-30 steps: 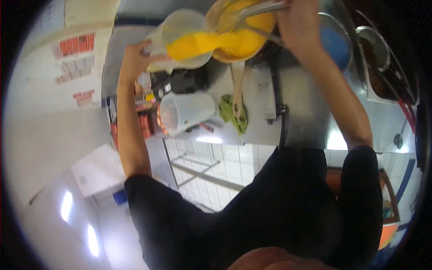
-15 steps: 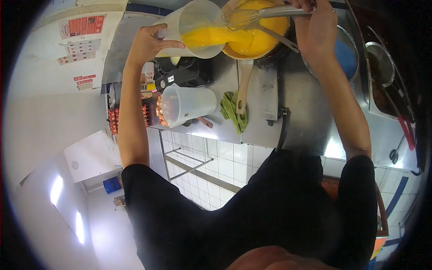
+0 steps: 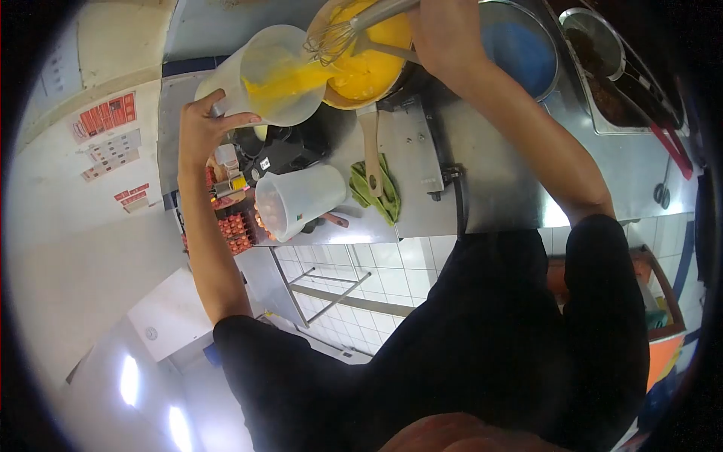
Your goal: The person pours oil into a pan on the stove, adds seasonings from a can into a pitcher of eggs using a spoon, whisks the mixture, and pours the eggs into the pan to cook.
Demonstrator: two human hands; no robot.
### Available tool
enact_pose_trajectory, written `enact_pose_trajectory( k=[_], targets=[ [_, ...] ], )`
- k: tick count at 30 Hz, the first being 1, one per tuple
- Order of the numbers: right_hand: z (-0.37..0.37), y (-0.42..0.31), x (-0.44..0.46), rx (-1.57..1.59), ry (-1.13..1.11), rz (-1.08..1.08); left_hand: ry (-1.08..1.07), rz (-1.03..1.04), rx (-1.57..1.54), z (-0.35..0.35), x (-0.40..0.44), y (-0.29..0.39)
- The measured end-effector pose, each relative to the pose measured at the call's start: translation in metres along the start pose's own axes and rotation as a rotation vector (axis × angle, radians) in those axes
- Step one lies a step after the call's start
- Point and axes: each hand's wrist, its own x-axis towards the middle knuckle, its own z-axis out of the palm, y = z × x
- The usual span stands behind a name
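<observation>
My left hand (image 3: 202, 129) is closed on the handle side of a translucent plastic pitcher (image 3: 290, 104), tipped over a pan (image 3: 354, 105). Yellow liquid (image 3: 286, 81) runs along the pitcher's wall towards the pan, where more yellow mixture (image 3: 367, 74) lies. My right hand (image 3: 449, 36) is wrapped round the handle of a metal whisk (image 3: 335, 39), whose wires are over the pan's left part. Below the pan, its light handle (image 3: 371, 154) reaches over a green cloth (image 3: 384, 197). A second metal handle beside the whisk runs beneath my right hand.
A second translucent container (image 3: 309, 197) stands near the counter's front edge, with trays of eggs (image 3: 235, 232) to its left. A burner (image 3: 418, 151) is right of the pan handle. Farther right are a blue-bottomed round vessel (image 3: 520, 56), a strainer (image 3: 595, 41), red-handled tongs (image 3: 672, 151) and scissors (image 3: 662, 194).
The camera view has shifted, so the pan and pitcher appear farther left. The pitcher stays tipped in my left hand. My right hand still holds the whisk over the pan.
</observation>
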Motion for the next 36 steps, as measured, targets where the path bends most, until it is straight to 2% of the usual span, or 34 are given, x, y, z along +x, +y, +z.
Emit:
enact_pose_trajectory(
  k=[8, 14, 17, 20, 26, 29, 32, 35, 36],
  targets=[
    [0.0, -0.004, -0.008, -0.089, -0.025, -0.057, 0.019, 0.031, 0.192, -0.007, -0.001, 0.02],
    [0.005, -0.003, -0.018, -0.065, 0.01, -0.091, 0.041, 0.142, 0.26, -0.004, -0.004, 0.042],
    [0.012, -0.007, -0.028, -0.022, 0.092, -0.061, 0.135, 0.257, 0.313, 0.002, -0.008, 0.057],
    [0.008, 0.002, -0.03, 0.002, 0.019, -0.121, 0.16, 0.208, 0.316, 0.009, -0.014, 0.067],
    [0.02, 0.005, -0.043, -0.043, -0.002, -0.13, 0.183, 0.243, 0.355, 0.031, -0.027, 0.069],
    [0.031, 0.0, -0.056, -0.051, 0.067, 0.032, 0.219, 0.267, 0.397, 0.032, -0.031, 0.073],
    [0.026, 0.032, -0.047, 0.071, -0.006, -0.117, 0.23, 0.257, 0.424, 0.03, -0.034, 0.078],
    [0.034, 0.038, -0.061, -0.009, -0.044, -0.154, 0.263, 0.283, 0.435, 0.033, -0.032, 0.079],
    [0.038, 0.041, -0.06, -0.002, 0.03, -0.148, 0.283, 0.277, 0.441, 0.036, -0.033, 0.077]
  ],
)
